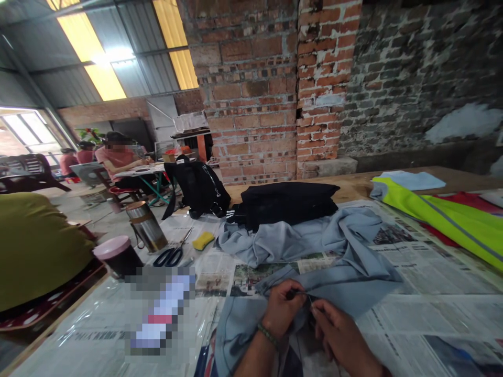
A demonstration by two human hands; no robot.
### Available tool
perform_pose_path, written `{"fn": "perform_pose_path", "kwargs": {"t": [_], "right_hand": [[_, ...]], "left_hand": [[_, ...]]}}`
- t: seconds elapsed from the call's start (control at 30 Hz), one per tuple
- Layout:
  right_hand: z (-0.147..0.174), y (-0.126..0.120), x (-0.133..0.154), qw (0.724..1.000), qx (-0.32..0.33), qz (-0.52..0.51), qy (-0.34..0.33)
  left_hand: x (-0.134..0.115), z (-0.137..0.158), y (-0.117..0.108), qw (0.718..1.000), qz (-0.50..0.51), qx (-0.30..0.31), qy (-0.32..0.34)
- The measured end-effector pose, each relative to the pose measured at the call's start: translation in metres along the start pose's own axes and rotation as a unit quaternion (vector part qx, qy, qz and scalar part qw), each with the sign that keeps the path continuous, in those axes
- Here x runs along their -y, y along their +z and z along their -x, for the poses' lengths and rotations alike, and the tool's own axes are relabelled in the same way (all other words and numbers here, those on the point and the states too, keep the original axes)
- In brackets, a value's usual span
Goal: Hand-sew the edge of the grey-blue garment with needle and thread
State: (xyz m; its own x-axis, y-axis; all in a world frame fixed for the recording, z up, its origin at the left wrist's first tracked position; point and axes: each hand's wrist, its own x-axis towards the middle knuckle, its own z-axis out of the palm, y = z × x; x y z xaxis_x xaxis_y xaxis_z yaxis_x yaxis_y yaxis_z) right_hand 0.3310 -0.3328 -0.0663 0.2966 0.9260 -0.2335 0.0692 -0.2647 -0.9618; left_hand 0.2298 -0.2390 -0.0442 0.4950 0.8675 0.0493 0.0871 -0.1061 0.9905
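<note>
My left hand (pixel 282 308), with a beaded bracelet at the wrist, is closed in a pinch on the edge of a grey cloth garment (pixel 353 280). Close beside it on the right, my right hand (pixel 338 331) pinches a thin, shiny needle (pixel 310 299) whose upper end points toward the left fingertips. Any thread on it is too fine to make out. The garment lies crumpled across the table, its far folds bunched against a black folded cloth (pixel 288 201) and one part draped left of my wrist.
Newspaper under clear plastic covers the table (pixel 90 335). Scissors (pixel 168 255), a yellow sponge (pixel 203 241), a steel flask (pixel 146 226), a pink-lidded jar (pixel 119 256) and a blurred-out phone stand left. A black backpack (pixel 196 186) and neon vest (pixel 444 214) lie behind. A person (pixel 39 251) sits left.
</note>
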Motion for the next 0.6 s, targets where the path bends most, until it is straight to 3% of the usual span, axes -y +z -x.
{"fn": "perform_pose_path", "kwargs": {"t": [0.6], "right_hand": [[-0.0044,0.0010,-0.0048,1.000,0.010,-0.012,0.002]], "left_hand": [[-0.0003,0.0005,0.0001,1.000,0.001,0.007,0.012]]}}
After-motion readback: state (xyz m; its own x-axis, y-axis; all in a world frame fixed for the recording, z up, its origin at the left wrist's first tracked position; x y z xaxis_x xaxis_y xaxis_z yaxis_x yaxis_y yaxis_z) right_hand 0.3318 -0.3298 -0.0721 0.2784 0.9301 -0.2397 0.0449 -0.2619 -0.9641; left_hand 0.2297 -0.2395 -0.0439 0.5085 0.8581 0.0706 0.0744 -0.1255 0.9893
